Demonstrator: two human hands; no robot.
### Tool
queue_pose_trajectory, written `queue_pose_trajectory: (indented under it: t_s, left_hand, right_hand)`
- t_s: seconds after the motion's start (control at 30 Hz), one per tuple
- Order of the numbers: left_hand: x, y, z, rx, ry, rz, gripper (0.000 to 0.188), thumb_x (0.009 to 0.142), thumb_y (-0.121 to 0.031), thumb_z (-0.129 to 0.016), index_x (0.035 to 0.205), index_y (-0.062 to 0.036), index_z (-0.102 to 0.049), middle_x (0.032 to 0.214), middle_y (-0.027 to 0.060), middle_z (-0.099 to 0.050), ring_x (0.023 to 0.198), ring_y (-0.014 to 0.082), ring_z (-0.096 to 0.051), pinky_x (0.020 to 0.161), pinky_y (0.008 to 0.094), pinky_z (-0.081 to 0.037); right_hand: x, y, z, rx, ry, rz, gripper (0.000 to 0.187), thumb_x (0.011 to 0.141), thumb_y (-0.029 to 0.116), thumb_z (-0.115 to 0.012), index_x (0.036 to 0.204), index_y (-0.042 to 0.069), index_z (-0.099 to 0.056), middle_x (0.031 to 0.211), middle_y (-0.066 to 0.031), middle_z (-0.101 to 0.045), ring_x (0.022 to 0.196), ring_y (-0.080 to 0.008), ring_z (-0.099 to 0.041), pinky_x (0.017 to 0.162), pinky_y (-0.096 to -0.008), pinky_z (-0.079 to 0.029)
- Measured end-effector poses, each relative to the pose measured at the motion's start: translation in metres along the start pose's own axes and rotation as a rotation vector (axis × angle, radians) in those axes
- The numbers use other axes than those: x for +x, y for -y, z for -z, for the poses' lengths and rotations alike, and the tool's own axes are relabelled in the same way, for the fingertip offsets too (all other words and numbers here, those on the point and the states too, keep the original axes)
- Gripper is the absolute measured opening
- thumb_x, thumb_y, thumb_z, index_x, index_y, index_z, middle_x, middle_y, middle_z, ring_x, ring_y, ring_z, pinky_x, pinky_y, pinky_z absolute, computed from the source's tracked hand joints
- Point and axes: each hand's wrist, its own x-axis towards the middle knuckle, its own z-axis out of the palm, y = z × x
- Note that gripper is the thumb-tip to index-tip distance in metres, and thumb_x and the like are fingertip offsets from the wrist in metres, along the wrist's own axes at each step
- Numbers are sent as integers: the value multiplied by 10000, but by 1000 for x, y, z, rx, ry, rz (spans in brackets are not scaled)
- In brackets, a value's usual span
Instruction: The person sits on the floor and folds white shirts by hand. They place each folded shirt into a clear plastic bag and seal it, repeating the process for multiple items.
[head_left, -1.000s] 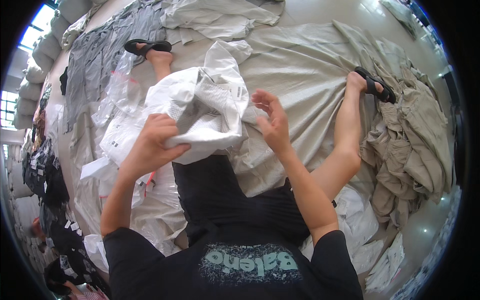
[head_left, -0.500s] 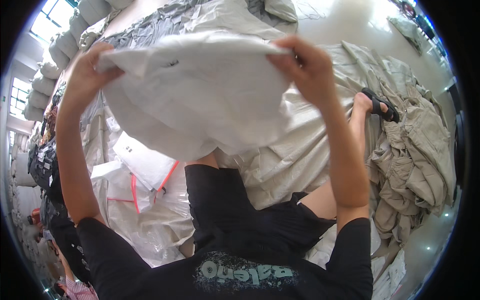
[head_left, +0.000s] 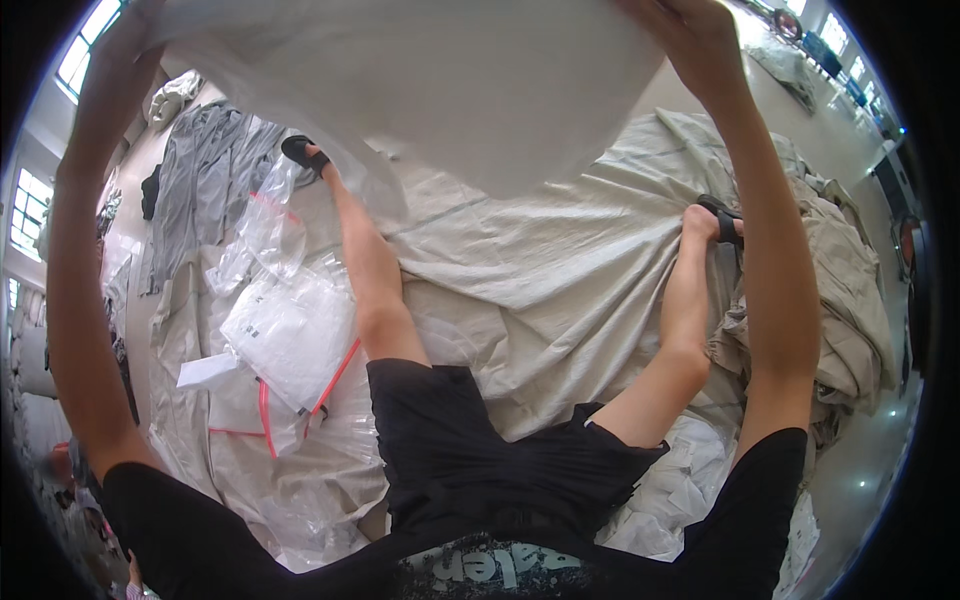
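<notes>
A white cloth (head_left: pixel 430 80), perhaps a garment, is stretched high between my raised hands, its upper edge out of frame. My left hand (head_left: pixel 135 30) grips its left end at the top edge of the view, where the fingers are partly cut off. My right hand (head_left: pixel 700 35) holds the right end, closed on the cloth and also cut off by the frame. The lower part of the cloth hangs in a blurred, rounded sag above the sheeting between my legs.
Beige sheeting (head_left: pixel 520 270) covers the floor under my spread legs. Clear plastic bags with red edges (head_left: pixel 290 340) lie by my left leg. Grey clothes (head_left: pixel 205 180) lie at the far left. Khaki clothes (head_left: pixel 840 290) are heaped at the right, white cloth (head_left: pixel 675 490) beside my right thigh.
Both hands have risen and moved farther apart, lifting the white cloth toward the top of the view. My left lower leg and the sheeting beneath now show.
</notes>
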Motion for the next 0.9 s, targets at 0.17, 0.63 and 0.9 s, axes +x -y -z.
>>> queue_pose_trajectory:
  t_s: [0.17,0.63,0.9]
  left_hand:
    - [-48,-185,109,-174,409,-304,183,951,-135,-793,1120,-72,-759,1282,191,-721,1223,399,-720,1014,506,-647]
    - [-251,-380,-157,-796,662,474,113,939,-113,-765,984,-19,-719,970,148,-697,966,344,-667,866,449,-532]
    - [-277,-380,-257,-439,901,328,314,949,-186,-724,1239,-70,-756,1164,104,-695,1184,308,-607,1022,469,-481]
  right_hand:
    - [-123,78,1,-1,44,508,302,872,168,-840,1170,209,-812,768,42,-570,676,-170,-599,614,-359,-509]
    - [-363,226,-136,740,597,-704,143,964,100,-758,1088,34,-784,981,-159,-776,858,-317,-756,764,-392,-585]
    - [-379,228,-345,612,641,-941,254,929,74,-719,1171,77,-795,1128,-155,-773,1045,-358,-745,942,-447,-590]
